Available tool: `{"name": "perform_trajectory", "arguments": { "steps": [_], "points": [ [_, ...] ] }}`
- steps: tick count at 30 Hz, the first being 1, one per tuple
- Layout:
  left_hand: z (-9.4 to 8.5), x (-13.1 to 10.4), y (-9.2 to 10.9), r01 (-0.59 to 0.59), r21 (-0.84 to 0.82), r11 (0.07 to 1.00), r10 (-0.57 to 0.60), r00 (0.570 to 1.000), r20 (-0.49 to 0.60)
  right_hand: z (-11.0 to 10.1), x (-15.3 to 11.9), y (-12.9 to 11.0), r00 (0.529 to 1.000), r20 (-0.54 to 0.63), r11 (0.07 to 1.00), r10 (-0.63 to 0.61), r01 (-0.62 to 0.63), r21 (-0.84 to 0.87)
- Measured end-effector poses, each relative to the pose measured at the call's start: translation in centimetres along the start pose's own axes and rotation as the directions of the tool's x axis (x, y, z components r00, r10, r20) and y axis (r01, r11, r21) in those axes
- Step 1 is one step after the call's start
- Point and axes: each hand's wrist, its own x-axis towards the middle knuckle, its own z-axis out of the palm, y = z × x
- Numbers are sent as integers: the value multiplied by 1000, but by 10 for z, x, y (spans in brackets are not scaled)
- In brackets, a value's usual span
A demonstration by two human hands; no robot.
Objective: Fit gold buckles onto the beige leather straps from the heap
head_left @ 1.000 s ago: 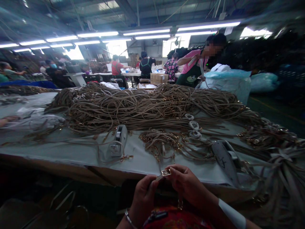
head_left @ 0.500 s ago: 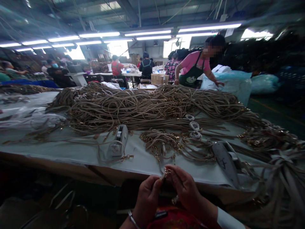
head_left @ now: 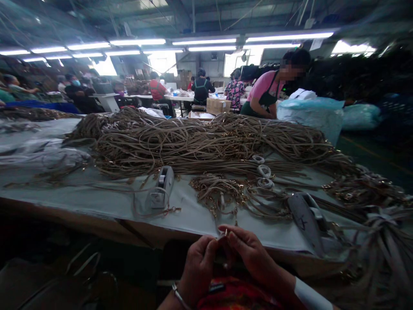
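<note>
Both hands meet just off the table's front edge. My left hand (head_left: 200, 260) is closed, thumb and forefinger pinching a thin taupe strap (head_left: 221, 237). My right hand (head_left: 247, 249) is closed at the strap's end, where a small gold metal fitting (head_left: 226, 232) glints between the fingertips; its exact shape is mostly hidden. On the table just beyond the hands lies a small bundle of similar straps (head_left: 219, 189) with gold hardware.
Grey tape dispensers (head_left: 164, 187) (head_left: 305, 217) stand left and right. White rolls (head_left: 264, 171) lie behind the bundle. A large heap of straps (head_left: 167, 142) spans the table (head_left: 106, 204). A co-worker (head_left: 269, 88) bends at its far side, beside a plastic-wrapped bundle (head_left: 311, 114).
My right fingers have closed further over the metal fitting and shifted slightly left, covering more of it. The co-worker across the table has bent lower and drawn the outstretched arm in.
</note>
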Motion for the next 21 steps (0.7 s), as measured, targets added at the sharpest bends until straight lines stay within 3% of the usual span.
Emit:
{"name": "perform_trajectory", "arguments": {
  "steps": [5, 7, 12, 17, 21],
  "points": [
    [-5, 7, -12, 72, -211, 975, -111, 977, -184, -5, -1, 1, 989, 106, 953, 106, -131, 272],
    [-6, 8, -10, 63, -240, 969, -118, 968, -222, -7, -1, 3, 983, 136, 940, 122, -158, 302],
    [-4, 7, 8, 47, -221, 974, -77, 989, -126, -3, -2, 0, 981, 141, 966, 132, -159, 204],
    [-4, 5, 13, 8, -73, 997, -13, 997, -76, 1, 1, -12, 997, 35, 997, 72, -70, -37],
    [-5, 2, 10, -28, 36, 999, 31, 996, -84, -1, 4, -10, 994, -55, 994, 98, -100, -39]
  ]
}}
